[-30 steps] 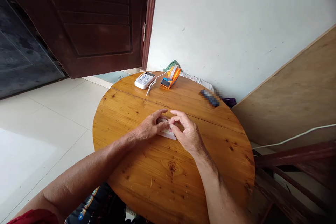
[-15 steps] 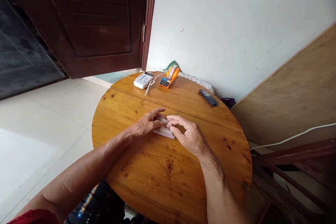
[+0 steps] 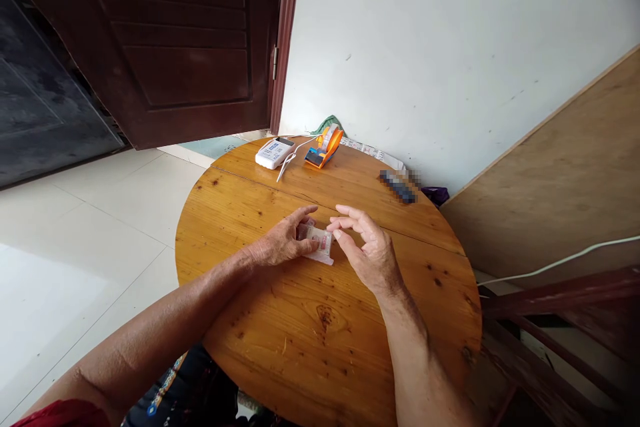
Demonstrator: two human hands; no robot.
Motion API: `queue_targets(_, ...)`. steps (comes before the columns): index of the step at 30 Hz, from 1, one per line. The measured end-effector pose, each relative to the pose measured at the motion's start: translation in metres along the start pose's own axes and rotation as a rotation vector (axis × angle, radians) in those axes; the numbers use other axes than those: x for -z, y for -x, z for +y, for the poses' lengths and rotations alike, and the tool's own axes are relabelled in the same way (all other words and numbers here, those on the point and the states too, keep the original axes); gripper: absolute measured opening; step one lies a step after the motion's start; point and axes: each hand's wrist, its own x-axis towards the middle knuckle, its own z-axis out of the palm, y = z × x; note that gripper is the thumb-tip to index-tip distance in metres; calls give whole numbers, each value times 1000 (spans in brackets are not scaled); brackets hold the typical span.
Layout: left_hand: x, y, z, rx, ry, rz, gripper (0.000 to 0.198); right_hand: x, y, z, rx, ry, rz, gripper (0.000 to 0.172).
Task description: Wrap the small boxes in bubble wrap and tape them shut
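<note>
A small flat packet (image 3: 320, 240), pale and pinkish with red print on its face, lies on the round wooden table (image 3: 300, 347). It looks wrapped in thin clear or whitish film, part of which sticks out at the lower edge. My left hand (image 3: 286, 239) holds it from the left, thumb across its face and index finger stretched out; some fingers are hidden behind it. Just right of the packet hovers my right hand (image 3: 367, 247), fingers apart and bent, thumb and fingertips close to the packet's right edge with nothing visible between them.
Toward the back stand a white box-shaped device (image 3: 274, 153) with a white cable (image 3: 286, 165) and an orange tape dispenser (image 3: 324, 147). A blurred dark object (image 3: 399, 187) lies at the back right. Beyond are a white wall and a dark red door (image 3: 185, 73).
My right hand has drawn back slightly to the right, its fingers spreading off the packet. More of the packet's printed face now shows, with my left thumb lower on it.
</note>
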Motion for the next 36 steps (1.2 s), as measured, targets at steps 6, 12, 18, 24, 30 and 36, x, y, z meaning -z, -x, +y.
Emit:
queue_targets(6,-1,-1,0,-15,-91,35,74,-12,2,1,113,188,-77,33)
queue_targets(12,-2,-1,-1,-46,-88,41,74,-14,3,4,151,253,-58,35)
queue_targets(18,-2,-1,-1,-49,-62,30,74,-14,3,2,167,275,-72,37)
queue_targets(24,-1,0,0,-49,-85,23,70,-13,2,2,144,203,-67,38)
queue_targets(30,-1,-1,0,-50,-121,35,72,-13,2,3,167,240,-95,35)
queue_targets(36,-2,-1,0,-54,-127,50,72,-17,3,4,183,215,-51,37)
